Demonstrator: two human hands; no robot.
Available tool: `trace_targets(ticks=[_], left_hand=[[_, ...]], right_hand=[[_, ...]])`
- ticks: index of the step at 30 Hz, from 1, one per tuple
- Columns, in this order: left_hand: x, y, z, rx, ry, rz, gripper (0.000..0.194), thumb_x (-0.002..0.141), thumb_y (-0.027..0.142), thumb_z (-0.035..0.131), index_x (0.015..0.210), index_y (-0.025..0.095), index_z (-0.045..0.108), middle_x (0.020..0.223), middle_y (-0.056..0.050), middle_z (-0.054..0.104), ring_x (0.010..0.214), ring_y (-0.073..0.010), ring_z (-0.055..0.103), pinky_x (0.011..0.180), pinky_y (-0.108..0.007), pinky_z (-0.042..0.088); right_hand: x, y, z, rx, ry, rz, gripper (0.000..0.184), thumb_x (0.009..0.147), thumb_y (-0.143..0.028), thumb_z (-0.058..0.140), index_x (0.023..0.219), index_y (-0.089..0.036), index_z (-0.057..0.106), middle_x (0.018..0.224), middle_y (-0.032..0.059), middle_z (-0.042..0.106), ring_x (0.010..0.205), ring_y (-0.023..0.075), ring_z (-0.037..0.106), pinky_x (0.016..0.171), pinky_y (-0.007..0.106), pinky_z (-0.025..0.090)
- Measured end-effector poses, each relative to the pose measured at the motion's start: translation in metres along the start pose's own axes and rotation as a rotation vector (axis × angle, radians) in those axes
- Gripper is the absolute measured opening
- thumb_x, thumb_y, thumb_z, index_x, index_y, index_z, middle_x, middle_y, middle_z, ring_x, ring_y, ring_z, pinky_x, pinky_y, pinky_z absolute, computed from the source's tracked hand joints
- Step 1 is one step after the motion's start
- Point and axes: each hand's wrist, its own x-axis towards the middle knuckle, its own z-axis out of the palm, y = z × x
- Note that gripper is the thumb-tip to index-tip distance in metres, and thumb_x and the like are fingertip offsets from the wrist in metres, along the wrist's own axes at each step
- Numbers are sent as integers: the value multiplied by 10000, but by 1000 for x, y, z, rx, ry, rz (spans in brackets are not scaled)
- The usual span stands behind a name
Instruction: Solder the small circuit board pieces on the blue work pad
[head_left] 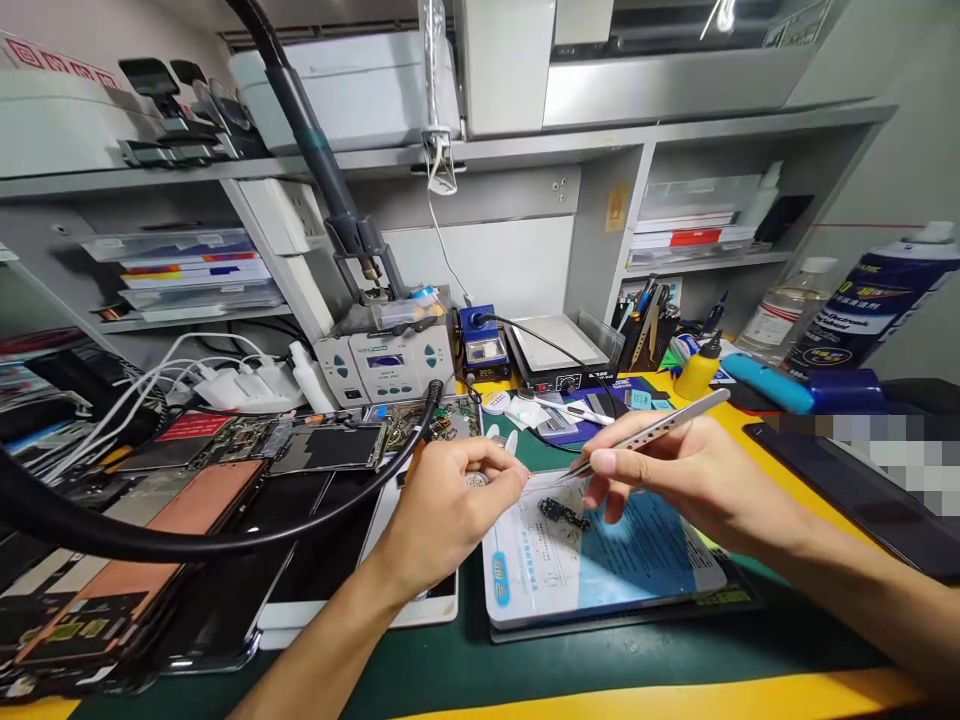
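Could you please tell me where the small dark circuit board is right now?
In the head view, the small dark circuit board lies on the blue-and-white printed mat, just below the tweezers in the right hand, and right of the left hand.

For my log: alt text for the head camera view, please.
The right hand holds steel tweezers above a small circuit board lying on a blue-and-white printed mat. The left hand curls beside it around something unclear. Phone parts lie further left.
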Motion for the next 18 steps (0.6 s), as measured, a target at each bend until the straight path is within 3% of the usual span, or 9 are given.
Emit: trace_targets(ticks=[6,18], left_hand=[[-5,7,0,125,-149,1,115,794,230,656,739,159,728,668,23,614,654,-110,510,613,-205,401],[-9,6,2,71,-238,-36,80,754,191,659,730,190,736,672,11,649,636,-131,545,573,-204,427]], right_hand=[[1,6,1,105,-44,124,222,815,-347,815,841,-145,727,640,72,778,498,154,690,508,242,567],[4,9,2,118,-152,280,231,777,-305,839,851,-121,720,627,105,777,446,151,681,451,210,544]])
